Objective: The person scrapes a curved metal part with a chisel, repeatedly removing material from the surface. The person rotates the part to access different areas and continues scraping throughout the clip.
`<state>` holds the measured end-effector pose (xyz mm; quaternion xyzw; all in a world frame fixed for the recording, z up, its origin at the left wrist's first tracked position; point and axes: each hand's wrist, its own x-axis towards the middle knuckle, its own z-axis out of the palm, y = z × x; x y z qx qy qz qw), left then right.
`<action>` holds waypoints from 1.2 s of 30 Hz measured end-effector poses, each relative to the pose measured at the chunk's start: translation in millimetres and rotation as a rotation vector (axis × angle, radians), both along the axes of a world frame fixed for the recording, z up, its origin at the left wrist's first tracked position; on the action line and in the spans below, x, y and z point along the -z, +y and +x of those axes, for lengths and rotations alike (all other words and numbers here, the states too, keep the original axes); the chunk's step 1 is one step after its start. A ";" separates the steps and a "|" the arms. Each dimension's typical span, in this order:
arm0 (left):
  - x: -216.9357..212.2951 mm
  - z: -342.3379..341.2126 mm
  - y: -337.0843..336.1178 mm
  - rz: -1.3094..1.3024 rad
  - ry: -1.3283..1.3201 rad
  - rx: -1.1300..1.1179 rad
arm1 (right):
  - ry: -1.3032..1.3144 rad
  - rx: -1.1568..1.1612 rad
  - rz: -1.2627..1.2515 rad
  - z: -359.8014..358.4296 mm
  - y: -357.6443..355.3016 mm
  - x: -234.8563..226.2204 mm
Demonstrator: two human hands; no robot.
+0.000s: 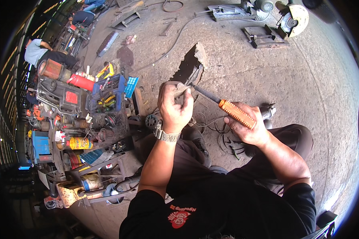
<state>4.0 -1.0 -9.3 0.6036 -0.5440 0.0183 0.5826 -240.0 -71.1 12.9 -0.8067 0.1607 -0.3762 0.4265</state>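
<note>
My left hand (174,109), with a watch (165,134) on its wrist, is closed with thumb and fingers on a small greyish flat piece (181,87). Its exact kind is too small to make out. My right hand (249,125) grips the ribbed orange handle of a hand tool (236,113). Its dark, narrow shaft points up and left, and the tip reaches the small piece at my left fingertips. Whether the tool is a file or a screwdriver I cannot tell. Beyond both hands lies a jagged, dark-faced plate (187,65) on the floor.
To the left stands a cluttered bench with a blue toolbox (107,95), a red cylinder (81,82) and a yellow bottle (79,143). An angle grinder (268,110) and cables lie near my right knee. A cut-off saw (294,20) stands far right. A person (42,51) sits far left.
</note>
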 end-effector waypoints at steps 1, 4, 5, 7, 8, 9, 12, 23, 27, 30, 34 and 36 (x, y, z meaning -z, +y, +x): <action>-0.7 -0.9 0.0 -0.001 0.000 0.001 | 0.013 -0.006 0.026 -0.5 0.4 -1.3; -3.2 -1.5 0.3 0.006 -0.020 -0.005 | 0.033 -0.017 0.048 -1.7 1.3 -3.7; -3.9 -1.5 0.5 0.011 -0.031 -0.008 | 0.026 -0.017 0.017 -1.1 0.4 -1.3; -2.9 -1.8 0.7 0.006 -0.013 -0.003 | 0.029 -0.016 -0.001 -1.2 0.1 0.9; -1.9 -1.8 0.6 0.004 -0.004 0.000 | 0.039 -0.016 0.010 -1.5 0.2 1.4; -0.3 -1.5 0.3 -0.002 0.008 0.005 | 0.048 -0.016 0.022 -1.7 0.4 1.6; 1.9 -0.6 -0.6 -0.014 0.033 0.014 | 0.027 -0.023 0.054 -1.0 0.4 0.2; -7.6 -4.7 -0.3 -0.024 -0.048 -0.002 | 0.091 0.005 0.147 -5.1 -1.5 -8.8; -5.9 -3.9 -1.5 -0.026 -0.050 -0.003 | 0.027 0.003 0.101 -2.3 -0.7 -1.2; -5.5 -3.7 -1.1 -0.028 -0.049 -0.001 | 0.050 0.008 0.133 -3.0 0.2 -5.0; -6.7 -5.4 -0.1 -0.027 -0.012 0.014 | 0.034 0.027 0.120 -3.1 -0.3 -3.2; -7.0 -5.4 -0.1 -0.028 -0.007 0.017 | 0.042 0.015 0.120 -3.3 -1.0 -2.7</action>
